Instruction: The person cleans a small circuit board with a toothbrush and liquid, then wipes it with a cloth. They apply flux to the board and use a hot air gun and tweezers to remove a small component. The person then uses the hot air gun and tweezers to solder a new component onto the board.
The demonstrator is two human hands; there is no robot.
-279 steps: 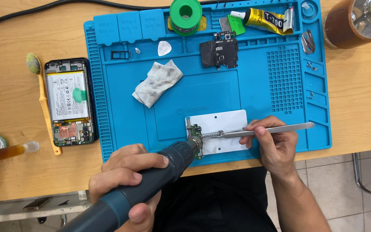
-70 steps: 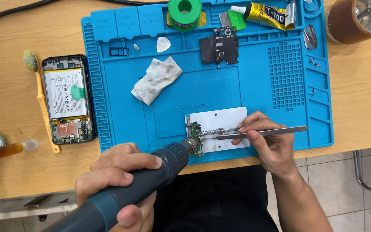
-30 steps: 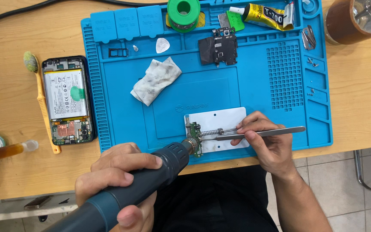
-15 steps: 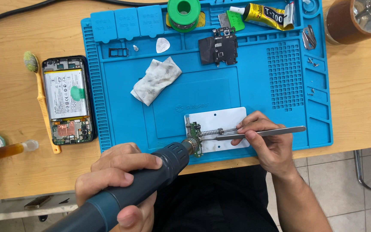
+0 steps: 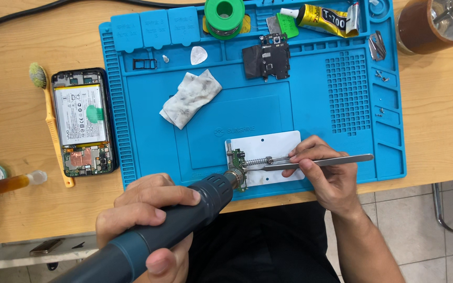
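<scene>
Left hand (image 5: 145, 220) grips a hot-air gun (image 5: 184, 220) aimed at a small circuit board (image 5: 237, 161); right hand (image 5: 326, 175) holds tweezers (image 5: 310, 163) there; opened phone (image 5: 83, 122) not yet reassembled

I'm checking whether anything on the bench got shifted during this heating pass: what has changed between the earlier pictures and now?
Almost nothing. The left hand still grips the hot-air tool, nozzle at the small circuit board on the white holder plate. The right hand still holds the tweezers there. The cloth, opened phone and blue mat lie as before.
</scene>
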